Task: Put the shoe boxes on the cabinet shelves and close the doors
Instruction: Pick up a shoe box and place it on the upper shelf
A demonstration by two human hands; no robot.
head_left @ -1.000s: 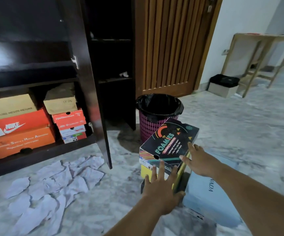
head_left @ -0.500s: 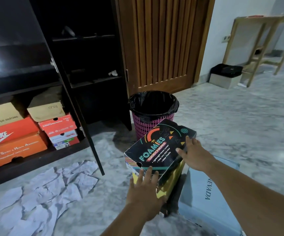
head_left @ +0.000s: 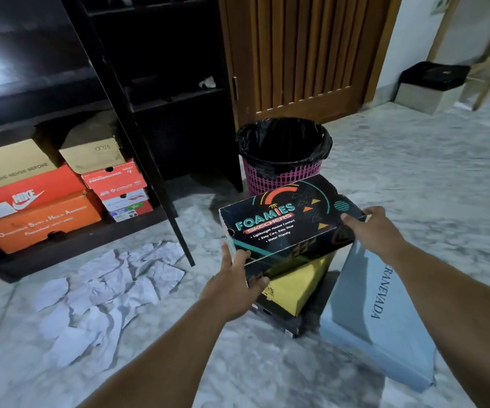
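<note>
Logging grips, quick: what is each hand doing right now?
Left hand: grips the near left corner of the black Foamies box.
Right hand: grips the box's right end.

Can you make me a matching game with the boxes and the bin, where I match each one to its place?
Things:
1. black Foamies shoe box
2. yellow cardboard box
3. orange Nike shoe box
4. pink plastic bin with black liner

Places:
A. on the cabinet's bottom shelf
B. on the floor by the wooden door
C. held between both hands
D. under the black box, atop a dark box

Pairs: 1-C, 2-D, 3-A, 4-B
</note>
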